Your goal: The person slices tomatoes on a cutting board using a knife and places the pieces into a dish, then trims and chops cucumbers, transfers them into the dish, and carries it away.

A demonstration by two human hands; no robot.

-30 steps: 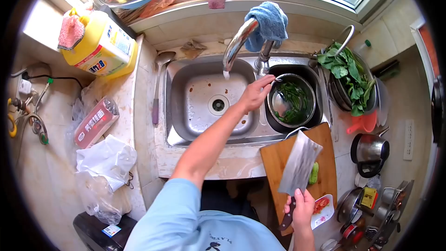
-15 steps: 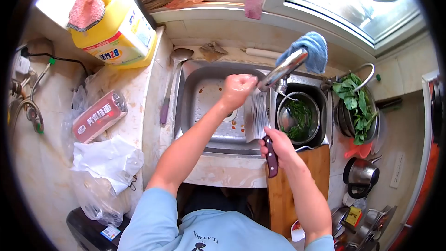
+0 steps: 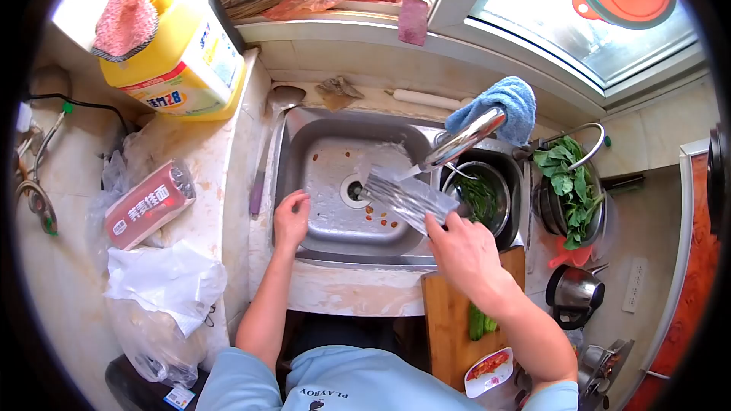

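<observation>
My right hand [image 3: 468,247] is closed around a cleaver [image 3: 407,196], its handle hidden in the grip. The broad, wet blade lies tilted over the right part of the sink basin [image 3: 320,236], pointing left. Water from the faucet [image 3: 466,137] runs onto the blade and splashes. Near the basin's left front edge is my left hand [image 3: 292,219], fingers loosely bent and somewhat apart, with nothing visible in it. Several small orange bits lie around the drain [image 3: 354,191]. Right of the blade, a metal bowl [image 3: 499,186] with green vegetables sits in the smaller basin.
A cutting board [image 3: 445,320] with cucumbers [image 3: 477,323] lies front right, beside a white dish [image 3: 489,372] of red pieces. Leafy greens [image 3: 567,175] fill a pot at right. A blue cloth [image 3: 506,106] hangs over the faucet. At left stand a yellow detergent jug [image 3: 179,61] and a noodle packet [image 3: 150,204].
My left hand has moved from beside the faucet down to the basin's left front. The cleaver has turned from upright to pointing left, its blade now under the water.
</observation>
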